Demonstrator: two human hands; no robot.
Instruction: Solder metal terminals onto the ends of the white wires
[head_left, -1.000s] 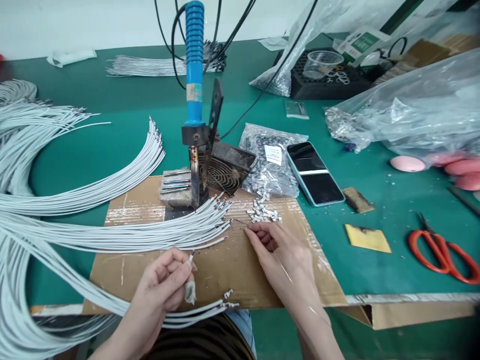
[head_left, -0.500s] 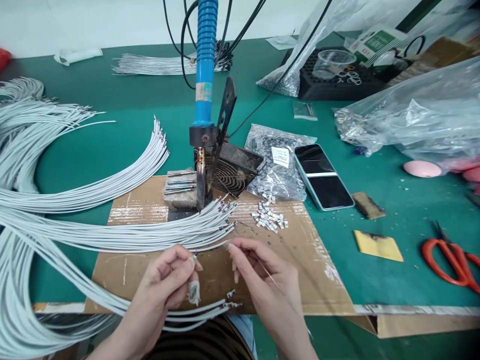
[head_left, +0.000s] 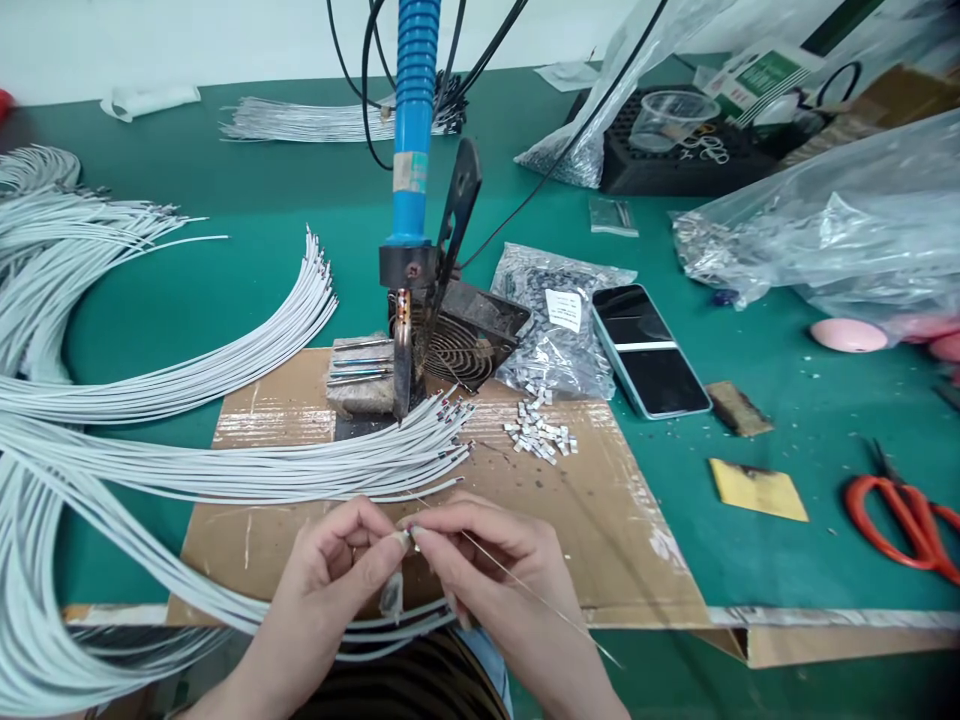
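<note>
White cables (head_left: pixel 150 470) fan in from the left over a cardboard sheet (head_left: pixel 600 540). The left hand (head_left: pixel 330 570) pinches 1 cable tip (head_left: pixel 406 540) between thumb and forefinger, low on the sheet below a blue-handled soldering iron (head_left: pixel 415 120). The right hand (head_left: pixel 495 560) closes its fingertips on the same tip and carries a thin wire (head_left: pixel 540 603) trailing right. Farther right lie loose terminals (head_left: pixel 541 437), a phone (head_left: pixel 649 350) and orange scissors (head_left: pixel 907 515).

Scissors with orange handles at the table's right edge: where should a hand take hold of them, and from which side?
Grip the orange handle loops, coming from the near right. The scissors lie flat on the green table, dark blades pointing to the far side and the loops nearer, so fingers should reach the loops without crossing the blades.
</note>
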